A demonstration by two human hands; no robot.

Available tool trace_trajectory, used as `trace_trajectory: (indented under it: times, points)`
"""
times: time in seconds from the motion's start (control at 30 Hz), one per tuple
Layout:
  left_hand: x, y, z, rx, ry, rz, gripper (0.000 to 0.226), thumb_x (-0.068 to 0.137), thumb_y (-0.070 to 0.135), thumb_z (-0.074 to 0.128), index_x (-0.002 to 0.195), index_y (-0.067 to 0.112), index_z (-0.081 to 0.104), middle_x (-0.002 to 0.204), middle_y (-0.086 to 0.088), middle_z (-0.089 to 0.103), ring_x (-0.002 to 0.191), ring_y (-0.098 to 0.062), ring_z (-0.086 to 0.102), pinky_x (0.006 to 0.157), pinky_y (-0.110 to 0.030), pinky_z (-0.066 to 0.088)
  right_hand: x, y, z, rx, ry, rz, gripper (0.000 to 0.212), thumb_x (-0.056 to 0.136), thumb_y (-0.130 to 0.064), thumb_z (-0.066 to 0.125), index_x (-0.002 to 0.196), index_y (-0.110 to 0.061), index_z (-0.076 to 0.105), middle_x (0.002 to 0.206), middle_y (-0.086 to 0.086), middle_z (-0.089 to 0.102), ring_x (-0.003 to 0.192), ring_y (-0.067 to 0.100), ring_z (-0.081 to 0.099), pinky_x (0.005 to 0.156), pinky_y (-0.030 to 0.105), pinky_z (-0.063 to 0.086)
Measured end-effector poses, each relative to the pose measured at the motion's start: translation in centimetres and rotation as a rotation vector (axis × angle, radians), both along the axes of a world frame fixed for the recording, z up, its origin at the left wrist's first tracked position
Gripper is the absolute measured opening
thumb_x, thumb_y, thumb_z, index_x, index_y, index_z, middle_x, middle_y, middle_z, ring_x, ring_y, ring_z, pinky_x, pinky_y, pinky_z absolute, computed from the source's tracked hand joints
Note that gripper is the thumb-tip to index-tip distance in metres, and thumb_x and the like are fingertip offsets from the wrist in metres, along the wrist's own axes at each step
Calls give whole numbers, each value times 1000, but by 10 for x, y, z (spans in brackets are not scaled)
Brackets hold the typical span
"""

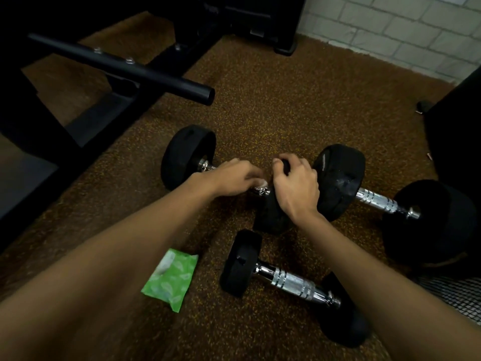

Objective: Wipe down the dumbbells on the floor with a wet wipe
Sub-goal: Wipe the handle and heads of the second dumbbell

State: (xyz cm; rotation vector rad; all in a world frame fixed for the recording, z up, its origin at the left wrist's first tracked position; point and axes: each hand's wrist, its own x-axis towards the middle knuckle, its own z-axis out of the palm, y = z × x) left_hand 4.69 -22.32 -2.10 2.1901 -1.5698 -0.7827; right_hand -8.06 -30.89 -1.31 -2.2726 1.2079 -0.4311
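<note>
Pinching a white wipe (263, 182) to a dumbbell's (188, 155) chrome handle, the left grip (234, 178) is curled; the right grip (295, 187) is clamped over its near weight. A second dumbbell (376, 199), a third dumbbell (286, 280) and one green pack (170, 278) are seen on the floor (286, 100). No writing can be read.
</note>
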Motion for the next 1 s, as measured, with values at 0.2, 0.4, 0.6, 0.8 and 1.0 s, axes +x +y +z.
trace_trajectory:
  times: [0.2, 0.4, 0.6, 0.8, 1.0]
  points:
    - [21, 10, 0, -15, -27, 15, 28, 95, 34, 52, 120, 28, 63, 117, 2, 66, 114, -16, 57, 93, -28, 42, -1, 4, -3, -24, -8, -11, 40, 93, -46, 40, 125, -28, 57, 129, 3, 54, 118, 29, 47, 91, 42, 42]
    - [4, -31, -12, 136, -61, 84, 30, 91, 40, 51, 116, 31, 64, 120, -12, 61, 117, -33, 52, 98, -37, 42, -1, 0, -2, -11, -4, -10, 40, 93, -45, 40, 125, -29, 57, 129, 4, 54, 119, 30, 46, 91, 41, 41]
    - [4, 17, -7, -130, 40, -48, 29, 96, 23, 51, 123, 27, 61, 120, 3, 66, 116, -13, 57, 99, -32, 45, -2, 3, -3, -31, -19, -16, 40, 94, -45, 40, 127, -29, 56, 129, 2, 55, 119, 27, 47, 91, 39, 42]
    - [8, -10, -6, 18, -108, 66, 28, 95, 32, 47, 117, 27, 64, 114, -9, 66, 112, -30, 56, 93, -36, 42, -1, 2, -3, -21, -22, -15, 41, 93, -46, 40, 127, -29, 56, 130, 2, 54, 120, 27, 46, 92, 39, 41]
    - [-13, -11, -13, -7, -200, 33, 29, 97, 32, 40, 117, 21, 59, 114, -18, 63, 109, -37, 56, 83, -38, 42, -1, 0, -3, -6, -30, -16, 42, 93, -47, 40, 127, -29, 56, 130, 2, 55, 120, 27, 47, 93, 38, 40]
